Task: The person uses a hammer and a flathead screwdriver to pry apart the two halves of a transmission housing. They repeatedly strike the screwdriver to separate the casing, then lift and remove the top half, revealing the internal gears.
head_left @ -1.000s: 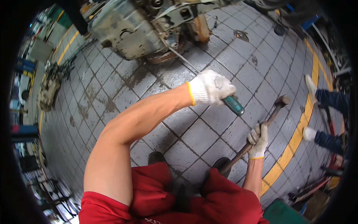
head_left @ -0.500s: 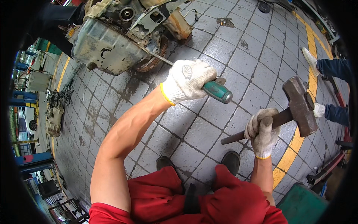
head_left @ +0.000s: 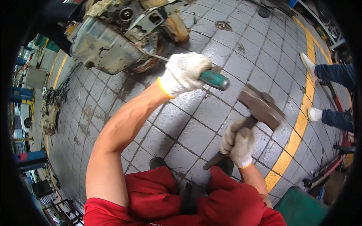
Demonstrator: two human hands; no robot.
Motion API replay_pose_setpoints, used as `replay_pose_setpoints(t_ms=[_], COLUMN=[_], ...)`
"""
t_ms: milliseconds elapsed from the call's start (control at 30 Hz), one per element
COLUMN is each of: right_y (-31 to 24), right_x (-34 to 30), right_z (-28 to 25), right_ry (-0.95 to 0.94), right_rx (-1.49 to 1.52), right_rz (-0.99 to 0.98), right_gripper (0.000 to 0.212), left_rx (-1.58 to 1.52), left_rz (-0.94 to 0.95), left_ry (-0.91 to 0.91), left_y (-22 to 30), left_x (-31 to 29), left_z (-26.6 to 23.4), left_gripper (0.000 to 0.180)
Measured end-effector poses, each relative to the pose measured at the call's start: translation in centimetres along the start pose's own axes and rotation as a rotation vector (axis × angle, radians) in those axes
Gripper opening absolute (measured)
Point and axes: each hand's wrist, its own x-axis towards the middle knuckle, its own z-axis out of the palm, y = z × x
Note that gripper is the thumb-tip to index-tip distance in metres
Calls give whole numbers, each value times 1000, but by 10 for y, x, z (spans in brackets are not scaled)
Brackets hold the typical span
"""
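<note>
My left hand [head_left: 185, 73], in a white knit glove with a yellow cuff, is closed around a screwdriver with a green handle [head_left: 214, 80]. Its long metal shaft runs forward-left to the engine [head_left: 105, 47]; exactly where the tip rests is hard to make out. In a matching glove, my right hand [head_left: 238, 144] grips the wooden handle of a sledgehammer. The heavy, rusty steel head [head_left: 262, 106] is raised at the right of the screwdriver's butt end, apart from it and slightly blurred. The engine shows a pale, dirty oil pan and a toothed ring.
Grey tiled floor [head_left: 181, 124] with a yellow line [head_left: 290, 150] lies below. Another person's legs [head_left: 333, 73] in jeans and white shoes stand at right. A dark-clothed person is beside the engine. A green box [head_left: 301, 207] sits at lower right, another engine part [head_left: 50, 116] at left.
My right hand has swung the hammer leftward, bringing its head closer to the screwdriver's butt. The left hand keeps its grip; the whole view has shifted slightly.
</note>
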Motion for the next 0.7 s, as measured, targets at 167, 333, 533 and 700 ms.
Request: replay_pose_setpoints(t_ms=[167, 333, 533, 700], right_y=[7, -8, -62, -9], right_x=[6, 6, 7, 11], right_z=[12, 14, 10, 21], right_ry=[-28, -16, -235, -66], right_rx=[-49, -52, 273, -223], right_rz=[62, 116, -410, 179], right_gripper=[63, 54, 45, 32], left_rx=[-2, 3, -22, -26], left_rz=[-59, -76, -157, -141], left_ry=[-51, -66, -198, -269], left_y=[3, 0, 1, 1], left_x=[3, 2, -4, -8], left_z=[-2, -4, -13, -14], left_gripper=[29, 19, 15, 36])
